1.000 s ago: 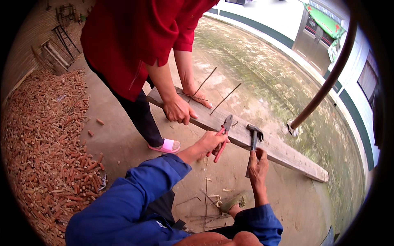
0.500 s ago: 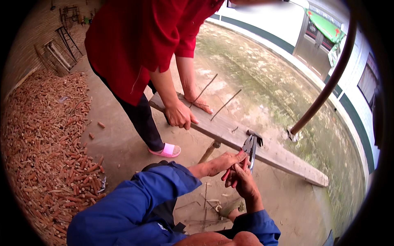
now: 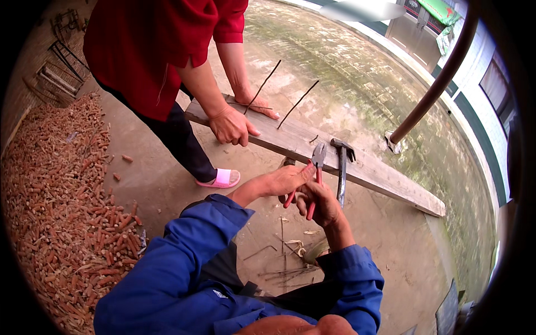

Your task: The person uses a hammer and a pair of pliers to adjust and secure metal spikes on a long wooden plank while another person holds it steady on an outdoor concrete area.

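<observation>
In front of me is a pair of red-handled pliers [image 3: 318,162], its metal jaws pointing up toward the wooden plank. My right hand [image 3: 324,202] is closed around the handles, which are spread somewhat apart. Close against it, my left hand [image 3: 287,180] is closed at the left handle, its fingers partly hidden. A claw hammer [image 3: 342,170] lies with its head on the plank [image 3: 379,178] and its handle hanging over the near edge. Two long thin metal rods, a left one [image 3: 262,86] and a right one [image 3: 297,104], stick up from the plank beside a short bent piece [image 3: 314,138].
Another person in a red top [image 3: 151,50] presses both hands [image 3: 231,126] on the plank's left end. Corn cobs [image 3: 61,218] are heaped at left. Several loose rods [image 3: 287,273] lie on the ground below my hands. A brown pole [image 3: 438,84] stands at right.
The pliers have come away from beside the hammer's head, leftward and toward me, with both my hands on them. The whole view has shifted a little.
</observation>
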`<state>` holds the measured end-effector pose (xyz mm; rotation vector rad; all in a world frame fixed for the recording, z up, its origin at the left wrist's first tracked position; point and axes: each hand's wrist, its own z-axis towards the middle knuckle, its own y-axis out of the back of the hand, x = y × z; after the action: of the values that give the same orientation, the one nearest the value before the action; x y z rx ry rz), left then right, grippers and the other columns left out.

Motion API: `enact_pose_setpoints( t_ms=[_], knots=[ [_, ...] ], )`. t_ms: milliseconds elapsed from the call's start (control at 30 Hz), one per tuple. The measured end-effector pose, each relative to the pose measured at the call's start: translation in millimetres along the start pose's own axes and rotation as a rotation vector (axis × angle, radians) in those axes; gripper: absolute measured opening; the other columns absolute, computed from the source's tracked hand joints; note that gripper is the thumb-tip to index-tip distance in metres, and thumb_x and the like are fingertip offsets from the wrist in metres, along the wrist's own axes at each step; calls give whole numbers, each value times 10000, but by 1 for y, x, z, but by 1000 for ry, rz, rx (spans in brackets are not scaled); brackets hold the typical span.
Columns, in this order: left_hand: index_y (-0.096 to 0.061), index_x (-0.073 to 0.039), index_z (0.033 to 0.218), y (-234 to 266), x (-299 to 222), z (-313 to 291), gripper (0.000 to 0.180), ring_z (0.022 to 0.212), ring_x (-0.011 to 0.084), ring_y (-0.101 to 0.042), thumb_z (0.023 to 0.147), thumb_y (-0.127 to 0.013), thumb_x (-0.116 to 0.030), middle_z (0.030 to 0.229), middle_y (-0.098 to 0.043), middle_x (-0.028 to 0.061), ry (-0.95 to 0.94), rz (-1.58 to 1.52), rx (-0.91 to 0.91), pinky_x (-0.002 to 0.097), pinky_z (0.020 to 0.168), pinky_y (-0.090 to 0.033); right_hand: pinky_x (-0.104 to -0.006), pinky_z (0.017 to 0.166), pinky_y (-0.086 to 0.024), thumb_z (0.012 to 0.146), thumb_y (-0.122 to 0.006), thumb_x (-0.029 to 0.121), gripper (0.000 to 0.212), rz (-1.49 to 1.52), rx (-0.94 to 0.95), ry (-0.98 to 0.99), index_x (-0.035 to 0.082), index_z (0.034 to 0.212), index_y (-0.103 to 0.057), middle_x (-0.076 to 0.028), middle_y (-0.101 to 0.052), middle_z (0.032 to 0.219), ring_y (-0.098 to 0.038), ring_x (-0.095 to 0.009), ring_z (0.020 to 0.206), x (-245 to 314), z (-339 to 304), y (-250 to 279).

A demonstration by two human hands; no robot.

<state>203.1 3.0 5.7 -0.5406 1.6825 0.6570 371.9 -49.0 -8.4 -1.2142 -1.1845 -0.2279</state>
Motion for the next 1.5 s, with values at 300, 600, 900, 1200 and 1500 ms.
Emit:
enact_pose_setpoints(
  t_ms=[300,600,900,1200,1500],
  knots=[
    [-547,-10,1138,29,-13,-17,442,564,167,-626,939,-491,-400,765,-631,95,214,280,-428,268,433,-454,-244,612,-473,942,-522,316,359,84,-281,183,52,1185,-543,-46,-645,990,-610,-132,806,-19,58,-13],
    [-614,40,1063,53,7,-9,377,640,109,-610,924,-564,-307,795,-654,90,129,247,-564,252,458,-439,-289,603,-506,949,-517,295,300,273,-335,285,44,1106,-567,-67,-649,947,-615,-155,786,-35,96,-15],
    [-644,27,954,59,6,-13,397,664,225,-634,897,-575,-359,738,-664,139,149,322,-640,338,606,-481,-321,610,-512,961,-503,320,321,316,-462,385,32,1101,-530,-104,-647,955,-629,-192,797,-36,110,-27],
    [-655,12,884,57,9,-8,396,809,321,-665,884,-564,-373,789,-676,187,94,415,-682,419,729,-499,-330,544,-523,974,-481,329,329,294,-442,418,20,1089,-489,-136,-633,923,-635,-210,751,-37,112,-25],
    [-567,8,1117,55,-9,-19,483,853,296,-641,860,-592,-400,937,-657,200,85,490,-714,396,742,-488,-329,668,-527,970,-496,336,348,335,-577,410,-4,1039,-524,-118,-638,929,-636,-210,801,-31,125,-38]
  ],
)
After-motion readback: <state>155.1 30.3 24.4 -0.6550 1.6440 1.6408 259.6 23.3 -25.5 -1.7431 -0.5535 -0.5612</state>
